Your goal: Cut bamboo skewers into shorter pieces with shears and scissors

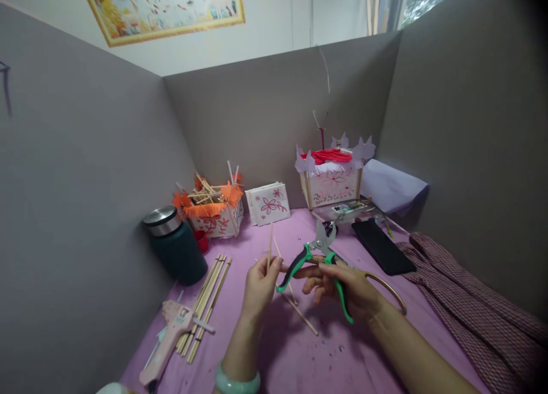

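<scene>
My left hand (pixel 262 282), with a pale green bangle (pixel 237 381) at the wrist, pinches a thin wooden stick (pixel 270 246) that points upward. In my right hand (pixel 349 282) is a pair of green-and-black pruning shears (pixel 320 254). Their blades stand apart and point away from me, and the handles are spread, with some fingers passing between them. The blades are clear of the pinched stick. Under my hands, more thin sticks (pixel 306 317) lie on the pink cloth. Part of a pair of scissors with a gold handle (pixel 391 288) shows beside my right hand.
Left are a dark green flask (pixel 175 248), bundled sticks (pixel 209 302) and a pink glue gun (pixel 171 334). Behind stand an orange-trimmed box (pixel 218 220), flower-drawn cards (pixel 269 204) and a purple-trimmed box (pixel 331 183). A black phone (pixel 382 246) and checked cloth (pixel 466 302) lie right. Grey panels (pixel 274 125) enclose the table.
</scene>
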Demonstrator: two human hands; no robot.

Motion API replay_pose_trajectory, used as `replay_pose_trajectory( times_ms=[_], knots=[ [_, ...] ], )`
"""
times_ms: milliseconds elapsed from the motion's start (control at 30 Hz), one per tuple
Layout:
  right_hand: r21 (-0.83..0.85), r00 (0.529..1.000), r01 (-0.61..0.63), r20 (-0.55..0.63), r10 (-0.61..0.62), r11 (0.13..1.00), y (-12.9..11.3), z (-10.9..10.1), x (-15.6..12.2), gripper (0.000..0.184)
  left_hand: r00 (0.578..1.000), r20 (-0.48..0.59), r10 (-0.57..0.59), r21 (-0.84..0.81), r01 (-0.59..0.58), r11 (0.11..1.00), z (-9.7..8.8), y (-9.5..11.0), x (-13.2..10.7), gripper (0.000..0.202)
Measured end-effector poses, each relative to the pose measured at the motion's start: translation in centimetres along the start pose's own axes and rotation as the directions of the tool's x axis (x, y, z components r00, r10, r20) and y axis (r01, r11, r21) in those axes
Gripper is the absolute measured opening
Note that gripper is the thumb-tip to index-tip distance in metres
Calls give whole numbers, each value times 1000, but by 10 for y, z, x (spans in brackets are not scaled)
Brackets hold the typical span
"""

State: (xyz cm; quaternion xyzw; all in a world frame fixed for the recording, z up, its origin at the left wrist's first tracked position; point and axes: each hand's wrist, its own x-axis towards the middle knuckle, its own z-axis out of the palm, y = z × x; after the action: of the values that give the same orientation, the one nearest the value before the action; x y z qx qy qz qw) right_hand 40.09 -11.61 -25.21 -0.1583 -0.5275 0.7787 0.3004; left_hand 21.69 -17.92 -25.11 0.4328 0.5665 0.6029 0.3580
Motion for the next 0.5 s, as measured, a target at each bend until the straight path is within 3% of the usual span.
replay_pose_trajectory(
  times_ms=[67,133,200,300,333,400,500],
  knots=[
    [-7,999,-9,-39,9,1000,2,-2,3,37,981,170,-93,-60,104,993,3,3,-4,42],
    [-64,995,-39,-90,33,997,8,-3,8,42,961,244,-128,-149,168,974,5,5,-6,41],
    [-163,970,-77,-242,36,984,18,-3,15,48,974,193,-120,-236,165,958,9,6,-7,39],
    [-330,856,-88,-507,-98,940,37,2,25,53,997,17,-73,-252,75,965,17,7,-9,37],
    [-346,844,-63,-519,-135,936,43,5,26,53,998,-38,-46,-226,37,974,21,8,-10,35],
    [-263,882,19,-450,-140,965,51,12,27,55,995,-99,24,-140,-38,989,28,7,-14,30],
    [64,961,78,-271,-58,995,50,20,21,53,987,-23,160,29,-159,987,39,3,-23,24]
  ],
)
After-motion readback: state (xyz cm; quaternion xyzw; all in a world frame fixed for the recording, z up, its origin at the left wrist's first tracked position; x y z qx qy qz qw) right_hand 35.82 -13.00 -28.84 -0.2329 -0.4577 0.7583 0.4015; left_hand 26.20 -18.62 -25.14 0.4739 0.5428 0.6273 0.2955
